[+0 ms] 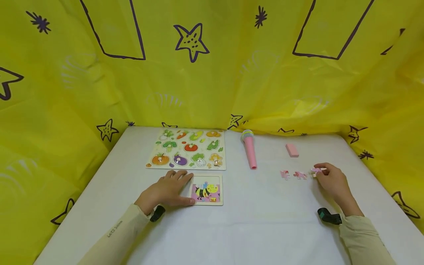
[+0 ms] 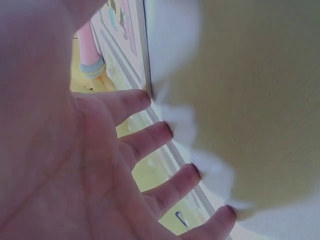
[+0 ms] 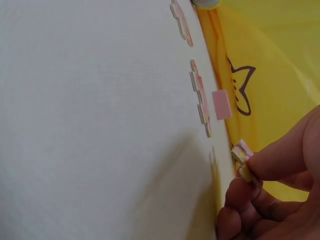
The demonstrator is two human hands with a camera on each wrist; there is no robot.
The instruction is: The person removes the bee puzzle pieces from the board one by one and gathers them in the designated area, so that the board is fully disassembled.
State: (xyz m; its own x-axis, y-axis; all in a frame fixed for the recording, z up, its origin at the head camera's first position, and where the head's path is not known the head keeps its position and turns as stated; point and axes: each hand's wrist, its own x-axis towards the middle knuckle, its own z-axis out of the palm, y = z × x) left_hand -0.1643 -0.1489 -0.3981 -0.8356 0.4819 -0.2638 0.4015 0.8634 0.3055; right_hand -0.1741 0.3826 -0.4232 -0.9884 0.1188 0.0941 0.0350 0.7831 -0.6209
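A small framed jigsaw puzzle (image 1: 208,190) with a bee picture lies on the white table, its upper strip pale. My left hand (image 1: 168,188) rests at the puzzle's left side, fingers spread, with the thumb and index fingertip touching its frame. Over on the right, my right hand (image 1: 335,184) pinches a pink and yellow jigsaw piece (image 3: 242,154) between thumb and fingers, just above the tabletop. Two more pieces lie to the left of that hand: a pink one with red (image 1: 285,175) and a wider pink one (image 1: 300,175).
A vegetable peg board (image 1: 185,164) lies behind the puzzle. To its right is a pink toy microphone (image 1: 250,151). A pink block (image 1: 292,150) lies beyond the loose pieces. Yellow patterned cloth (image 1: 212,92) hangs around the table's back and sides.
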